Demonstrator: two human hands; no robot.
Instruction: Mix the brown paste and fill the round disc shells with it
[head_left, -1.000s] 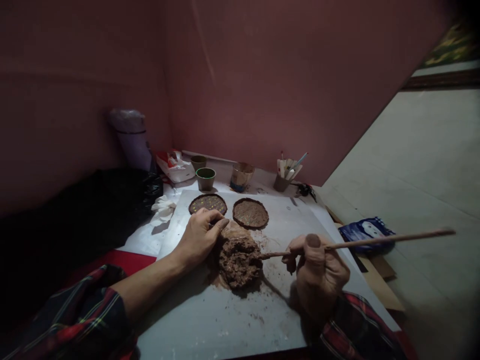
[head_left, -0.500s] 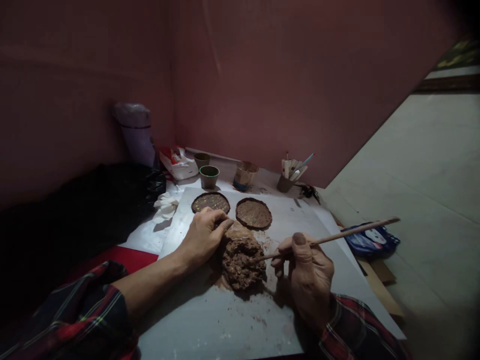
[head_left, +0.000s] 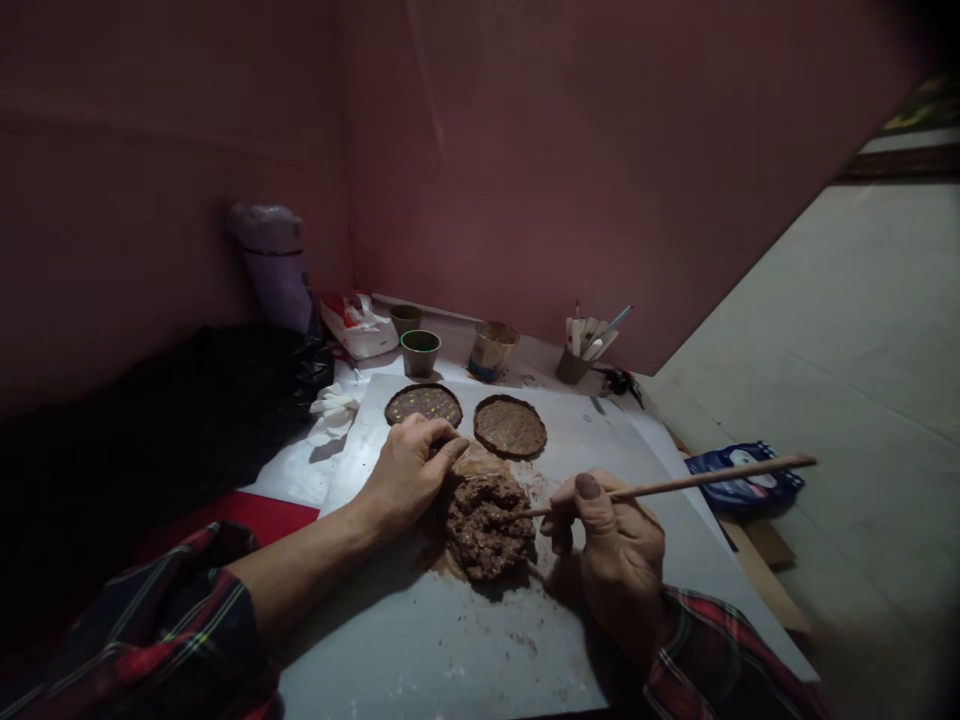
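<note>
A rough brown clay-like lump point(head_left: 489, 530) sits on the white sheet point(head_left: 450, 650). My right hand point(head_left: 611, 540) grips a long thin wooden stick point(head_left: 705, 478) between thumb and fingers, and its tip touches the lump's right side. At the lump's upper left is my left hand point(head_left: 412, 470), with thumb and fingertips pressed together; whatever they hold, if anything, is hidden. Behind the hands lie two round brown discs with raised rims, one speckled with yellow point(head_left: 424, 402) and one plainer point(head_left: 510, 427). Brown smears surround the lump.
Along the back stand a green-rimmed cup point(head_left: 420, 354), a brown-stained cup point(head_left: 493, 350) and a cup of pens and brushes point(head_left: 576, 364). Black plastic point(head_left: 187, 400) fills the left side. Crumpled white tissue point(head_left: 334, 408) is nearby. A blue packet point(head_left: 742, 475) lies beyond the right edge.
The stick in my right hand has tilted to a flatter angle, its far end shifting right and slightly down. My left hand has hardly moved.
</note>
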